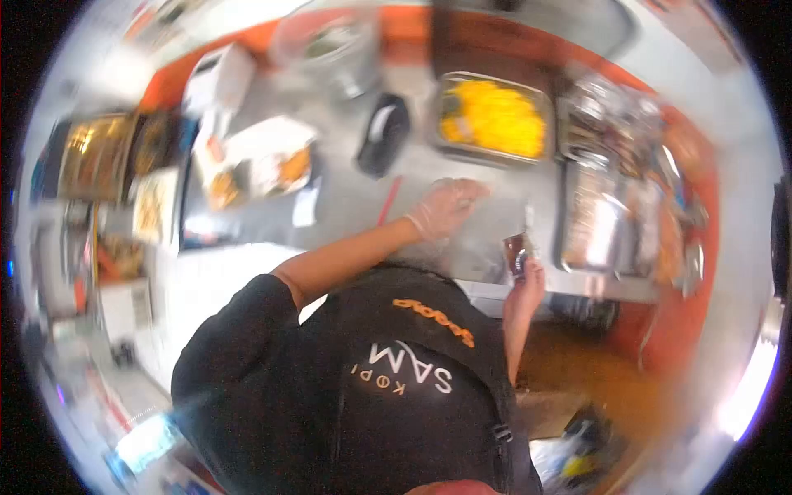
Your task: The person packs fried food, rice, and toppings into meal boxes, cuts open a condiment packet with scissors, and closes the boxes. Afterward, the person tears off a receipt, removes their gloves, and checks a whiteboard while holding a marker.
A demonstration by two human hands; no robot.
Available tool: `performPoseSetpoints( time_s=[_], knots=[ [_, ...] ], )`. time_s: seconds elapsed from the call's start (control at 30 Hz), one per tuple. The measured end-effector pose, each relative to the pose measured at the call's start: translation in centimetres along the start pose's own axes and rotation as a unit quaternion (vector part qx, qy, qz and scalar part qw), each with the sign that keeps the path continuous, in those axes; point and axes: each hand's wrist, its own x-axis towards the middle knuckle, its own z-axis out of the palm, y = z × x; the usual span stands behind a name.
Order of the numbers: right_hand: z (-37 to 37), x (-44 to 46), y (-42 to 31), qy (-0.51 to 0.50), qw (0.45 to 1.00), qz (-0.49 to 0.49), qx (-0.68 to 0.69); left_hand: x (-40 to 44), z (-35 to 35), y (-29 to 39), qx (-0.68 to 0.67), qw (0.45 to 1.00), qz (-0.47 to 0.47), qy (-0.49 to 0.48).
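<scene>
My left hand [450,206], in a clear plastic glove, is over the steel table with its fingers stretched out to the right. Nothing shows in it, though the picture is blurred. Near the table's front edge, my right hand [528,285] grips a small, shiny packet [516,254] with dark brown contents. A thin pale strip stands up beside the packet; I cannot tell what it is. Beyond my left hand is a metal tray [445,150] heaped with yellow food [499,117]. A thin red stick-like item [390,200] lies left of this hand.
A black object with a white stripe [384,136] lies left of the yellow food. Further left are white paper with fried-looking food [293,167] and a white slip [305,206]. On the right stand metal trays [590,214] with wrapped items. A clear tub [334,54] stands behind.
</scene>
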Motion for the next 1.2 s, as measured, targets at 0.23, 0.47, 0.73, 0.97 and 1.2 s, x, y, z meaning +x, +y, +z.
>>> performPoseSetpoints(
  time_s=[0.23,0.47,0.73,0.97,1.2],
  knots=[
    [13.3,-1.3,4.7,-0.284,0.916,0.079,-0.273,-18.2,-13.9,-3.8,0.169,0.951,-0.149,0.214],
    [33.7,-8.5,12.0,-0.471,0.844,0.078,-0.244,-25.7,-24.4,-9.5,0.359,0.870,-0.227,0.251],
    [44.6,-10.9,18.7,-0.480,0.817,-0.095,-0.305,-24.5,-28.6,-15.9,0.415,0.886,-0.207,0.008],
    [46.8,-12.1,19.8,-0.524,0.770,-0.097,-0.351,-25.9,-31.4,-16.8,0.376,0.910,-0.145,0.097],
    [44.9,-12.0,25.5,-0.473,0.607,-0.284,-0.572,-27.7,-31.9,-18.1,0.323,0.931,-0.063,0.159]
  ],
)
